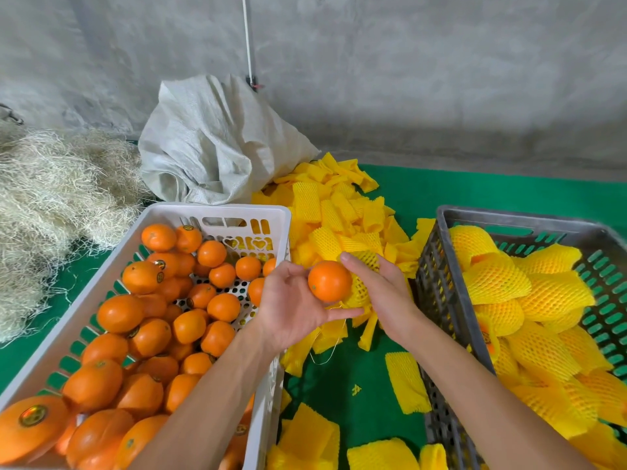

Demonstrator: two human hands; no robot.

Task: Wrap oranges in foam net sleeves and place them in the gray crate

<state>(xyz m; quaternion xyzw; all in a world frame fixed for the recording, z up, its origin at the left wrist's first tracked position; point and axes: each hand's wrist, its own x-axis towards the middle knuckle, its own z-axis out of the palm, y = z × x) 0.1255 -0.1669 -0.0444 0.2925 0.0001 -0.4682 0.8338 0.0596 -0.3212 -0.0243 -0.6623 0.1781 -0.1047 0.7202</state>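
Note:
My left hand (288,300) holds a bare orange (329,280) between thumb and fingers, above the gap between the two crates. My right hand (383,283) grips a yellow foam net sleeve (363,283) right behind the orange, its open end against the fruit. The white crate (217,212) at the left holds several unwrapped oranges (152,320). The gray crate (441,300) at the right holds several oranges wrapped in yellow sleeves (529,300).
A heap of loose yellow sleeves (332,212) lies on the green mat (475,188) between and behind the crates; more lie near my forearms. A white woven sack (217,144) and pale straw (51,198) sit at the back left by the concrete wall.

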